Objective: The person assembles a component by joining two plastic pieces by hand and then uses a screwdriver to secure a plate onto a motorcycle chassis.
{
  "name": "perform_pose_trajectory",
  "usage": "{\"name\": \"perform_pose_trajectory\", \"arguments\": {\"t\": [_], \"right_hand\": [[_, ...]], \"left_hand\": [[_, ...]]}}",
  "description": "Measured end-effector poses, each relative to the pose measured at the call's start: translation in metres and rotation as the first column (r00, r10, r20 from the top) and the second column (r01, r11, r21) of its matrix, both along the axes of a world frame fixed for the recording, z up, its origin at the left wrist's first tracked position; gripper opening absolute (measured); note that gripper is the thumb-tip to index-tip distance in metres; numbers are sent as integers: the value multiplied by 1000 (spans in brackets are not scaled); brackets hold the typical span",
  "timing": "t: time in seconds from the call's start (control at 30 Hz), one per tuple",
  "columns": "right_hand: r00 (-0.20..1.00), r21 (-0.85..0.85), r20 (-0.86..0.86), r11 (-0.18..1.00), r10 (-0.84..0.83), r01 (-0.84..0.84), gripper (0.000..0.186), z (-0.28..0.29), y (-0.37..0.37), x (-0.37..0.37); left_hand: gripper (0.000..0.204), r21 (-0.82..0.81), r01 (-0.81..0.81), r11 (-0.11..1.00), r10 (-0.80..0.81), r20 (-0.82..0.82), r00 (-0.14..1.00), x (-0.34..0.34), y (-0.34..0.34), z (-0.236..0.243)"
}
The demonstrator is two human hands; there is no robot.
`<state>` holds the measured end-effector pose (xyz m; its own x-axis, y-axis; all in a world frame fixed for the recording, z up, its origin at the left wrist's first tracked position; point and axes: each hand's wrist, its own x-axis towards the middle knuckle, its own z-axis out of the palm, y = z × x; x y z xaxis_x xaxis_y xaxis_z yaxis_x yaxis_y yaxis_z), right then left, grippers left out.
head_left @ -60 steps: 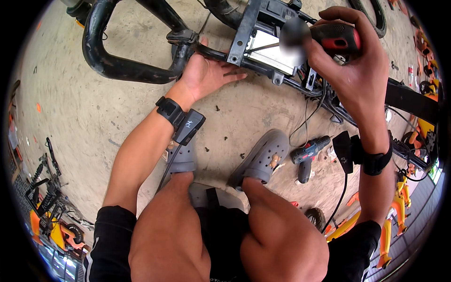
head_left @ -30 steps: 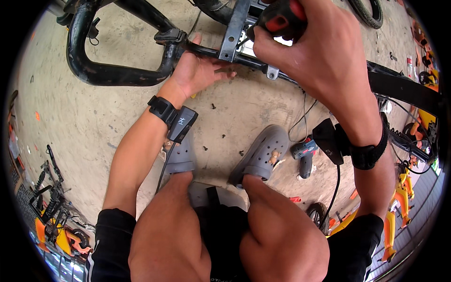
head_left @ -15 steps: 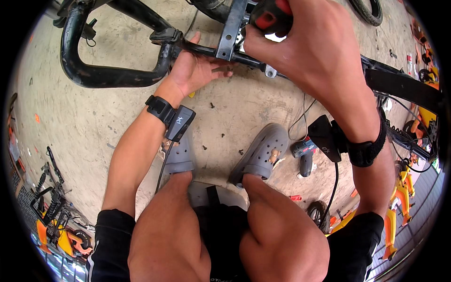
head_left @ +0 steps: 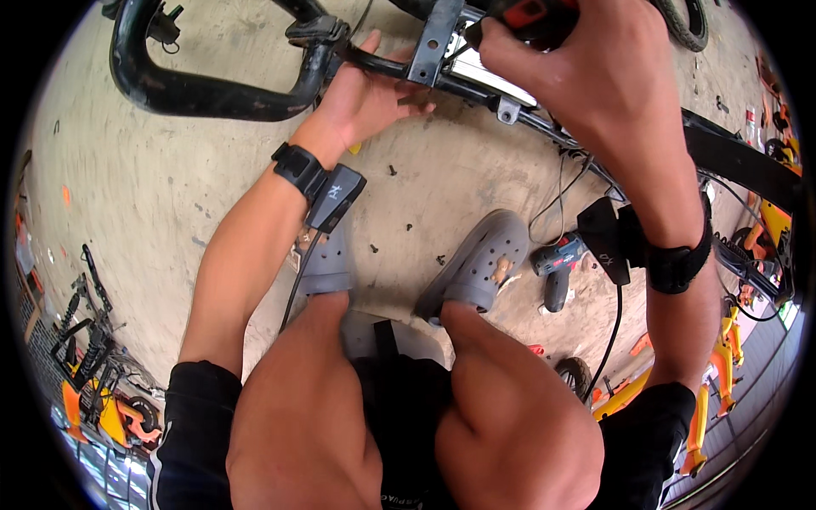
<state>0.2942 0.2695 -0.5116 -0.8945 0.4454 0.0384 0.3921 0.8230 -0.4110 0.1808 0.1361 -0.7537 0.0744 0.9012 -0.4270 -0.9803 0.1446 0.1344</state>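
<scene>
My right hand [head_left: 595,76] grips a black and red tool handle [head_left: 531,17] at the top, above a silver finned box [head_left: 489,72] set in the black metal frame [head_left: 204,89]. A thin dark shaft points down-left from my grip; its tip is unclear. My left hand [head_left: 361,106] is open, palm up and fingers apart, beneath the frame’s tube and beside a drilled metal bracket [head_left: 432,47]; whether it bears on the tube is hard to tell. Loose wires [head_left: 552,204] hang from the frame’s right part.
A cordless drill [head_left: 557,263] lies on the concrete floor [head_left: 119,221] by my right shoe [head_left: 489,255], with several small screws nearby. Orange-yellow parts [head_left: 722,357] lie along the right, dark and orange parts [head_left: 102,408] at lower left, and a tyre [head_left: 693,25] at top right.
Over two seconds my right hand has moved left and up with the tool, covering more of the silver box. My left hand stays open under the tube, shifted slightly in view.
</scene>
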Motion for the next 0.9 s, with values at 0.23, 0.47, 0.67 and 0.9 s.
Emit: {"name": "perform_pose_trajectory", "arguments": {"t": [0.23, 0.47, 0.67, 0.9], "right_hand": [[995, 63, -71, 995, -73, 78, 30, -4, -10, 0], [993, 42, -111, 998, -43, 48, 29, -18, 6, 8], [991, 147, -131, 988, -21, 40, 30, -16, -2, 5], [994, 115, -98, 992, -39, 50, 31, -13, -1, 9]], "left_hand": [[77, 95, 159, 983, -155, -47, 987, -5, 3, -2], [90, 54, 177, 983, -174, -64, 983, -4, 5, -2], [90, -13, 138, 990, -139, -84, 987, -4, 4, 3], [73, 69, 110, 992, -109, -15, 994, -9, 2, -7]]}}
